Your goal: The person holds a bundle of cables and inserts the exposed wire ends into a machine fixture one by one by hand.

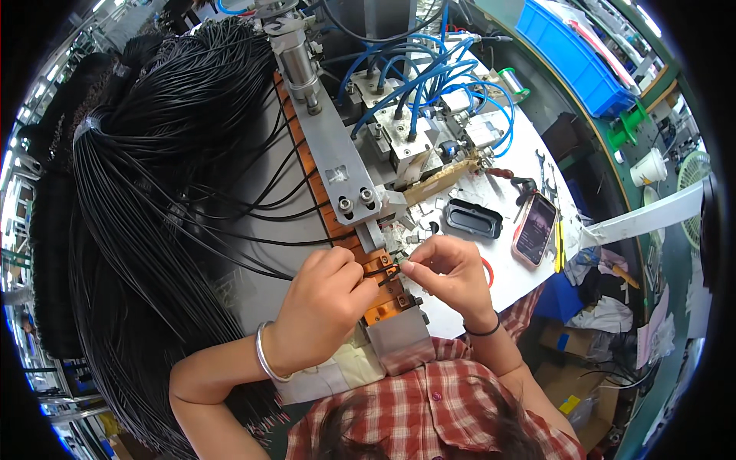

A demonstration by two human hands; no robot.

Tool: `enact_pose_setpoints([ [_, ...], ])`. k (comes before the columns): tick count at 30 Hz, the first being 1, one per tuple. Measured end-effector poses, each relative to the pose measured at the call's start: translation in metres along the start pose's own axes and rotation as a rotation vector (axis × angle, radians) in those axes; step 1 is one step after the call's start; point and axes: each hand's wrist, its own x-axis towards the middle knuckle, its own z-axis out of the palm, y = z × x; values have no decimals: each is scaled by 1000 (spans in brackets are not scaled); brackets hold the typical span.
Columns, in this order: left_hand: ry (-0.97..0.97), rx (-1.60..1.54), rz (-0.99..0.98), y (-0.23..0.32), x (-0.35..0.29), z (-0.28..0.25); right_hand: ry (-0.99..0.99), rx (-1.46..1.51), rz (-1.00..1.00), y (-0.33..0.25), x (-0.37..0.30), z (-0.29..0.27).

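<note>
My left hand (pixel 326 303) is closed on a thin black cable (pixel 376 271) at the near end of an orange-brown fixture rail (pixel 387 307). Thumb and forefinger of my right hand (pixel 451 277) pinch the cable's end just right of the rail; the tip itself is too small to make out. Several more black cables (pixel 264 241) run from a large bundle (pixel 146 153) on the left toward the rail. Above the rail lies a grey metal bar (pixel 322 138) with bolts.
Behind the rail stands a machine with metal blocks (pixel 406 138) and blue air hoses (pixel 429 69). To the right are a small black tray (pixel 474 219), a phone (pixel 535 230), yellow-handled pliers (pixel 559 245) and a white lamp arm (pixel 652 215). A blue bin (pixel 571 57) sits farther back.
</note>
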Motion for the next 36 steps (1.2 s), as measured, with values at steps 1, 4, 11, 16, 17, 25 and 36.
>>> enact_pose_setpoints([
  [1, 7, 10, 18, 0, 0, 0, 0, -4, -9, 0, 0, -1],
  [4, 23, 11, 24, 0, -1, 2, -23, 5, 147, 1, -2, -7],
  [11, 59, 26, 15, -1, 1, 2, -32, 92, 235, 8, 2, -7],
  [16, -16, 33, -62, 0, -2, -5, -175, 146, 401, 10, 10, -7],
  [17, -56, 41, -95, 0, -4, -4, -183, 166, 372, 10, 12, -8],
  [25, 8, 154, 72, -1, 5, 2, -252, 327, 481, 18, 12, -13],
  [36, -667, 1403, -311, -60, -52, -105, -100, 126, 301, 16, -15, -32],
])
